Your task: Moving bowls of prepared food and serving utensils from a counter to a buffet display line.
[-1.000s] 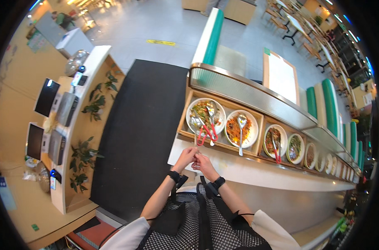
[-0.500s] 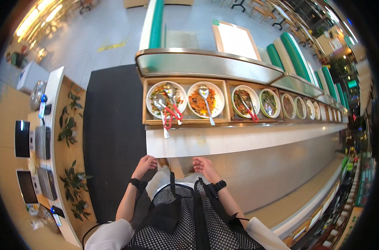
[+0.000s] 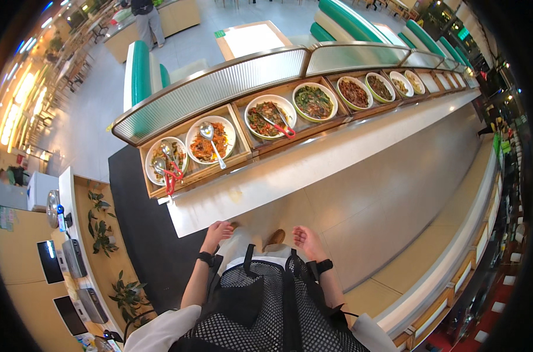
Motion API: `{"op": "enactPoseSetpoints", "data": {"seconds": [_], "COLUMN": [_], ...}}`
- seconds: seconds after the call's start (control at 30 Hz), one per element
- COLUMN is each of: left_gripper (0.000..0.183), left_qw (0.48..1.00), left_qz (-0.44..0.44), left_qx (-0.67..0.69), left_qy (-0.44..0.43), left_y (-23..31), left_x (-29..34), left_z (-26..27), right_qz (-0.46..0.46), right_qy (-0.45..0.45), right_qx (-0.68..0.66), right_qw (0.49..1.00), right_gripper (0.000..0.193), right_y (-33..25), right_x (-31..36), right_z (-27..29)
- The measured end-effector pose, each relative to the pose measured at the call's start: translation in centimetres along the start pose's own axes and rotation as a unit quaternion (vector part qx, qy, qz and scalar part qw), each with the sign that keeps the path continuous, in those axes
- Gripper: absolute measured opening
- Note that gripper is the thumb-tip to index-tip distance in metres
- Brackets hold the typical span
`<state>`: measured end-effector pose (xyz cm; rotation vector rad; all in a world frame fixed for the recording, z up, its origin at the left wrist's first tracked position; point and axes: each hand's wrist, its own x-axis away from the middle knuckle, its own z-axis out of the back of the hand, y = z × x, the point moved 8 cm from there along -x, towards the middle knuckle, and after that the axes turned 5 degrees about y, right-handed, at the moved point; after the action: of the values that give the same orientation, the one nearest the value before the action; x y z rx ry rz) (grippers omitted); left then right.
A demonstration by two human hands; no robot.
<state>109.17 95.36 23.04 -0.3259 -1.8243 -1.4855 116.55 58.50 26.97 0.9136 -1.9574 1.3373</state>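
My left hand (image 3: 219,231) hangs in the air just off the near edge of the white counter (image 3: 254,189). Its fingers are loosely bent and nothing is in them. To the right, my right hand (image 3: 307,239) hovers in front of my body, also without anything in it, its fingers half curled. Neither hand touches the counter. Beyond it, white bowls of food stand in wooden trays. The leftmost bowl (image 3: 149,173) has spoon-headed tongs with red handles. A metal spoon (image 3: 213,145) rests in the bowl of shredded orange food, and red-handled tongs (image 3: 286,130) lie in the third bowl.
A ribbed glass guard (image 3: 219,88) runs behind the trays. Further bowls (image 3: 354,92) continue to the right. At left stand a shelf with plants (image 3: 105,240) and screens (image 3: 49,261). A black mat (image 3: 137,234) covers floor there. A person (image 3: 146,20) stands far off.
The view has turned and shifted rightward, so the counter now slants and the bowls sit further left. Both hands stay empty by my waist; the fingers of my right hand are more curled.
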Motion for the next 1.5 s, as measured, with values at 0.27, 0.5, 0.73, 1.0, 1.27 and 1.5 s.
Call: {"op": "enactPoseSetpoints", "data": {"seconds": [0.27, 0.5, 0.73, 1.0, 1.27, 1.5], "left_gripper": [0.029, 0.035, 0.043, 0.059, 0.045, 0.039], "left_qw": [0.998, 0.996, 0.993, 0.982, 0.967, 0.983], "left_qz": [-0.002, -0.019, -0.051, 0.028, 0.04, -0.084], "left_qx": [-0.051, -0.035, 0.066, 0.134, 0.25, 0.16], "left_qy": [-0.041, -0.076, -0.085, -0.127, -0.011, 0.044], "left_y": [4.0, 7.1, 11.4, 15.6, 14.3, 16.7], "left_x": [-1.0, -6.9, -15.2, -17.5, -18.4, -14.9], "left_z": [-7.2, -12.1, -18.5, -28.9, -29.9, -30.8], "right_qz": [0.012, -0.016, 0.054, 0.026, -0.01, 0.01], "right_qy": [0.028, 0.014, 0.035, -0.007, -0.101, -0.231], "right_qx": [-0.039, -0.102, 0.021, 0.103, 0.273, 0.308], "right_qw": [0.999, 0.995, 0.998, 0.994, 0.957, 0.923], "right_gripper": [0.028, 0.027, 0.033, 0.039, 0.043, 0.047], "right_y": [-3.9, -5.1, -15.4, -21.6, -22.9, -24.3], "right_x": [0.2, -2.5, -6.6, -11.9, -16.6, -20.2], "right_z": [5.7, 6.0, 6.4, 3.3, -3.9, -9.0]}}
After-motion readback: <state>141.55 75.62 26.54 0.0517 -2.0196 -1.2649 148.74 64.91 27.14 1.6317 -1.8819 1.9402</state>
